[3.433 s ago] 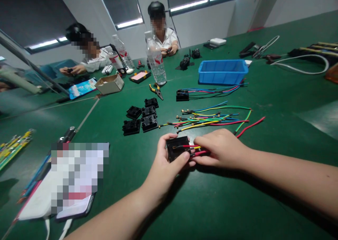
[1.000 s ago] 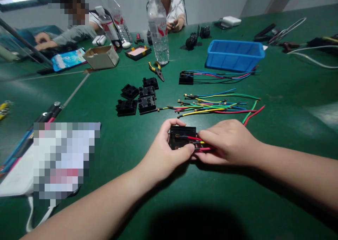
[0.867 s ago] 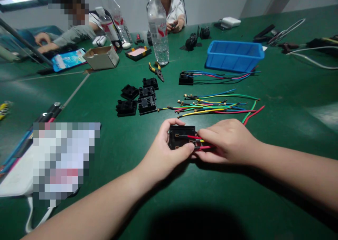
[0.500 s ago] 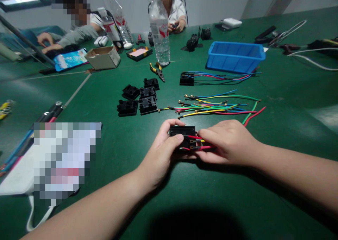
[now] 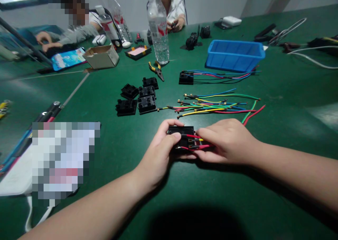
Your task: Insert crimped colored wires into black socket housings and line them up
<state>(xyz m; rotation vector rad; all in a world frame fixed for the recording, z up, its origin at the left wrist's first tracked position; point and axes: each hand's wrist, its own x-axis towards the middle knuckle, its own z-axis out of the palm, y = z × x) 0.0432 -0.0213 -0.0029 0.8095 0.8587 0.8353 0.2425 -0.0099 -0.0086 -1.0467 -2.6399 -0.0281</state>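
Observation:
My left hand (image 5: 162, 146) is closed around a black plastic housing (image 5: 186, 130), its thumb pressed on the face. My right hand (image 5: 228, 141) pinches red and yellow wires (image 5: 195, 136) at the housing's right side; their metal terminals lie at or just over the slots, and I cannot tell how deep they sit. Beyond my hands lies a bunch of loose coloured wires (image 5: 211, 108) with metal ends. To their left, several similar black housings (image 5: 147, 103) are grouped. Another black housing (image 5: 186, 78) has blue, red and black wires attached.
Yellow-handled pliers (image 5: 157, 71) lie in front of a water bottle (image 5: 160, 39). A blue bin (image 5: 235, 56) stands at the back right, a small cardboard box (image 5: 101, 57) at the back left. A blurred flat item (image 5: 63, 159) lies near my left forearm. Two people sit across the green table.
The whole view has shifted slightly. Both hands keep the same hold on the housing and wires, with barely any movement. The far person's hands have moved a little.

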